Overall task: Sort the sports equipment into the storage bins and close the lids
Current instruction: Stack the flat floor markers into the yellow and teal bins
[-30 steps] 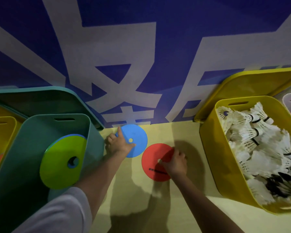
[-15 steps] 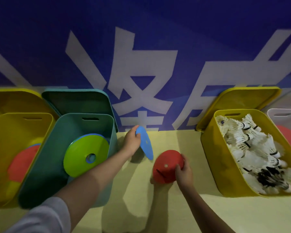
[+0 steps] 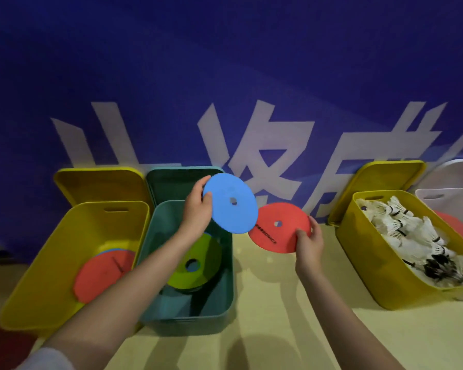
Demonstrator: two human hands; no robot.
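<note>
My left hand (image 3: 197, 209) grips the left edge of a blue flat disc (image 3: 230, 202) and holds it in the air above the far side of the teal bin (image 3: 187, 313). A green disc (image 3: 195, 263) leans inside that bin. My right hand (image 3: 309, 240) pinches the right edge of a red disc (image 3: 277, 227), raised above the floor between the bins. The yellow bin (image 3: 51, 263) at the left holds a red disc (image 3: 102, 273) on top of others. All lids stand open against the wall.
A second yellow bin (image 3: 377, 279) at the right is full of white shuttlecocks (image 3: 412, 236). A white bin (image 3: 449, 198) behind it holds something red. A blue banner with white characters (image 3: 251, 156) backs everything. The tan floor (image 3: 278, 316) lies between the bins.
Both discs have been lifted off the floor. My left hand raised the blue one up and left over the teal bin; my right hand raised the red one. The view pulled back.
</note>
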